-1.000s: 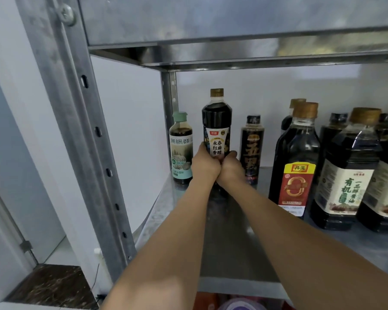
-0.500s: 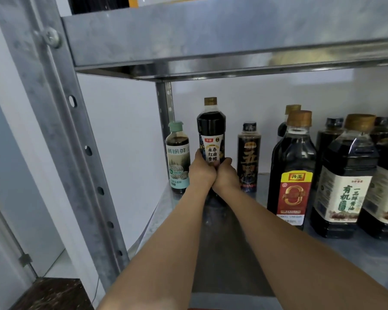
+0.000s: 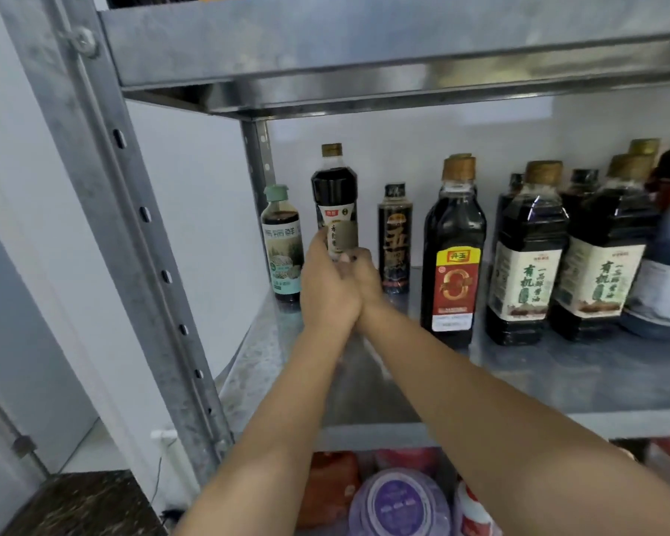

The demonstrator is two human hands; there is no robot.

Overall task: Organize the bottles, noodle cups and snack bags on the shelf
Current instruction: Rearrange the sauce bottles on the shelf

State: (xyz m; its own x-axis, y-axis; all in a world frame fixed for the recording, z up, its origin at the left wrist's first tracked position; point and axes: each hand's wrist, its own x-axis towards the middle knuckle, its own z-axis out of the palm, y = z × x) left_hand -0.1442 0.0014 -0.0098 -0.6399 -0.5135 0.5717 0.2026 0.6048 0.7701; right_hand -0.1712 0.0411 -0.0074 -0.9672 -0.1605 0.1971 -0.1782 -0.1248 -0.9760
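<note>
Both my hands wrap the lower part of a tall dark vinegar bottle [image 3: 334, 195] with a gold cap, standing at the back left of the metal shelf [image 3: 557, 377]. My left hand [image 3: 325, 288] grips it from the left, my right hand [image 3: 358, 276] from the right, the two hands touching. Its label looks blurred. Left of it stands a small green-capped bottle [image 3: 281, 241]. On its right is a slim black-capped bottle [image 3: 395, 237].
A row of large dark sauce bottles, such as the red-labelled one [image 3: 454, 257] and white-labelled ones [image 3: 527, 261], fills the shelf's right. A shelf board [image 3: 364, 52] hangs close above. The upright post [image 3: 124, 226] stands left. Below lie a purple-lidded noodle cup [image 3: 399, 504] and snack bags [image 3: 333, 485].
The camera has tilted down and drawn closer, so the lower shelf shows. The vinegar bottle's label has blurred and turned between my hands, which stay on the bottle.
</note>
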